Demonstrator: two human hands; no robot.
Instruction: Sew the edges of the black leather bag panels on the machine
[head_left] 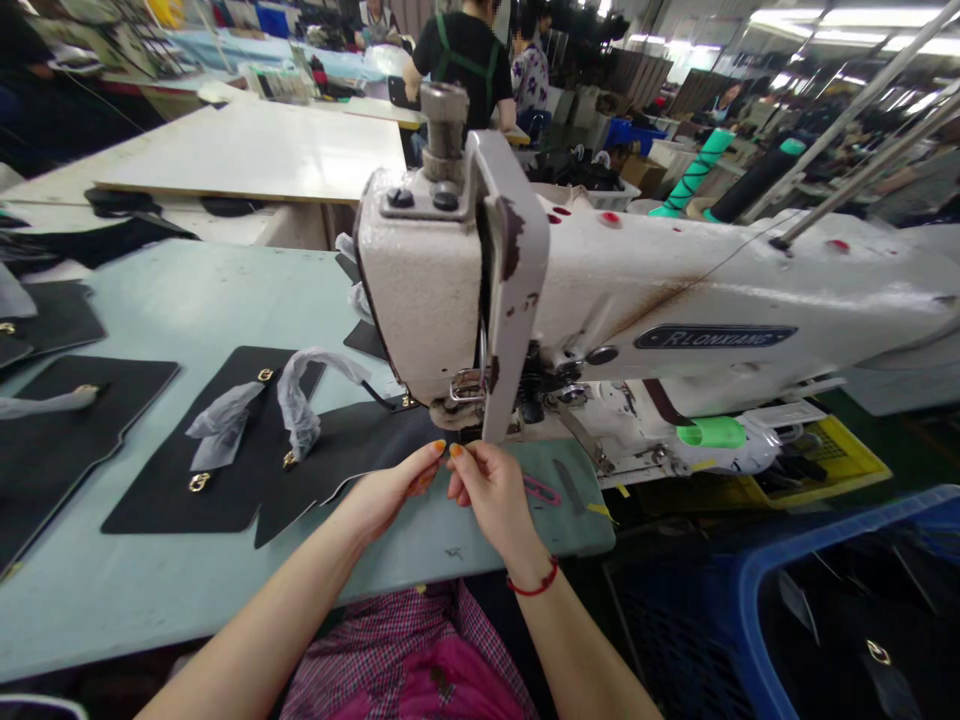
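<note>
Just in front of the needle area of the white sewing machine [420, 290], my hands come together with fingertips nearly touching. My left hand [401, 490] is closed in a pinch at the right end of a black leather panel [360, 440], which reaches toward the presser foot. My right hand [487, 485] pinches too, thumb against fingers. What either pinch holds is too small or hidden to make out. A plastic-wrapped handle [296, 400] with gold hardware rises from the panel. Beside my right hand lie pink-handled snips [540, 488] on the pale green table [450, 545].
More black panels [202, 440] with wrapped handles lie to the left. A blue basket [757, 600] holding black pieces stands at the right, near a yellow tray [832, 460]. Thread cones [697, 170] stand behind the machine. Other people work farther back.
</note>
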